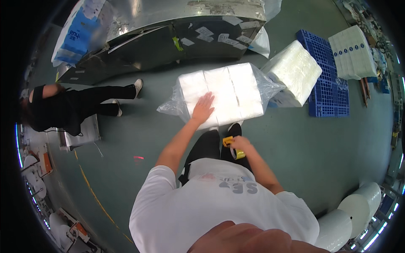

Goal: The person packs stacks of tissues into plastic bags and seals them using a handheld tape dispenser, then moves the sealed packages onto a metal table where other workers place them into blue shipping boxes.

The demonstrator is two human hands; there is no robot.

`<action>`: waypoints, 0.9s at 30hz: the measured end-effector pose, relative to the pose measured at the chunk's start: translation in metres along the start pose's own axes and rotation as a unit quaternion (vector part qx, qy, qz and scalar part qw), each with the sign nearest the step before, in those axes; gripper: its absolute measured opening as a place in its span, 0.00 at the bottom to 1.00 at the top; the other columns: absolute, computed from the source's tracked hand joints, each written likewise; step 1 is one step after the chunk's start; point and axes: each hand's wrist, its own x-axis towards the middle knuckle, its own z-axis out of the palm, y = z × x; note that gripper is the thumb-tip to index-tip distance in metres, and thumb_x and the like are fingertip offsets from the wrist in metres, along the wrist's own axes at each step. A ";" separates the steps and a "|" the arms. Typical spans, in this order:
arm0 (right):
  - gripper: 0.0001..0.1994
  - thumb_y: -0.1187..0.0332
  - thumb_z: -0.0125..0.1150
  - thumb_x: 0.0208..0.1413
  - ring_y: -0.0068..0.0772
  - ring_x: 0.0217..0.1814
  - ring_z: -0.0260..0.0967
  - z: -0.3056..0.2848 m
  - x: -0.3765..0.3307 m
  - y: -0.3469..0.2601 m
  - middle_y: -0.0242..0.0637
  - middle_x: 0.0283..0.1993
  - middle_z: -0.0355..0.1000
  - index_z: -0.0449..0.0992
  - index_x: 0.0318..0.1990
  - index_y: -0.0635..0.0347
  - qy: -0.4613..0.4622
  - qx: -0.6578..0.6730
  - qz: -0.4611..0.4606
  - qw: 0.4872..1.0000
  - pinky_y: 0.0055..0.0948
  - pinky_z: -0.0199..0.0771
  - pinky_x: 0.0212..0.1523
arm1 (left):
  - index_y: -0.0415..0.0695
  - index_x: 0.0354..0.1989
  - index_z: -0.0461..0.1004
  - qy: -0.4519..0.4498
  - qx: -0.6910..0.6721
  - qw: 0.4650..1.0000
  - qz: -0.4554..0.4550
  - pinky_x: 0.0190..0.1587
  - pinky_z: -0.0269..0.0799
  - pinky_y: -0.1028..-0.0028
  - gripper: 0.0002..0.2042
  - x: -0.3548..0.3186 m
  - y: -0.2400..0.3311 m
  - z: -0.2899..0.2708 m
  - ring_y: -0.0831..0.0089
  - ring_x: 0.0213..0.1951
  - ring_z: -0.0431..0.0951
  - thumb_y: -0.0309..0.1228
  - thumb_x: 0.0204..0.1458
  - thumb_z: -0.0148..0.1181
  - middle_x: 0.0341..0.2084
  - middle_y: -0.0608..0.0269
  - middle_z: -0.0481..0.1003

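Note:
In front of my feet lies a large bundle of white packs [242, 86] inside a clear plastic bag. Loose, crumpled film [172, 107] sticks out at its left end, and more gathers at its right end. My left hand [203, 109] rests flat on top of the bundle, fingers stretched out, left of its middle. Close to my legs, my right hand [241, 144] is closed around a tape dispenser [228, 141] with an orange-yellow head and a yellow roll. The dispenser is apart from the bundle.
Another film-wrapped white bale [297, 74] stands right of the bundle, near a blue pallet [316, 55] carrying white packs [353, 52]. A metal workbench [177, 46] spans the far side. At left, a person in black [63, 105] stands by a low cart [84, 131]. White rolls [337, 230] lie lower right.

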 end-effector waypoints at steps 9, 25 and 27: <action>0.14 0.76 0.45 0.32 0.28 0.25 0.64 -0.146 -0.009 -0.057 0.39 0.24 0.65 0.66 0.32 0.70 -0.021 0.647 -0.243 0.723 0.25 0.67 0.36 | 0.46 0.58 0.48 0.004 0.016 0.993 -0.115 0.60 0.38 0.62 0.29 -0.044 0.001 -0.010 0.65 0.60 0.44 0.43 0.48 0.44 0.59 0.58 0.46; 0.30 0.67 0.55 0.39 0.39 0.35 0.68 -0.201 0.065 -0.153 0.46 0.38 0.65 0.56 0.55 0.54 0.365 0.411 -0.299 0.780 0.30 0.69 0.32 | 0.49 0.59 0.48 0.032 0.015 0.986 -0.163 0.60 0.37 0.63 0.28 -0.034 -0.016 -0.021 0.68 0.61 0.42 0.42 0.49 0.44 0.59 0.62 0.45; 0.31 0.62 0.57 0.39 0.44 0.32 0.67 -0.198 0.041 -0.175 0.47 0.35 0.66 0.56 0.56 0.44 0.440 0.213 -0.284 0.825 0.35 0.68 0.31 | 0.48 0.58 0.48 0.029 -0.006 0.984 -0.173 0.59 0.38 0.62 0.28 -0.031 -0.019 -0.024 0.68 0.61 0.42 0.41 0.49 0.44 0.59 0.61 0.45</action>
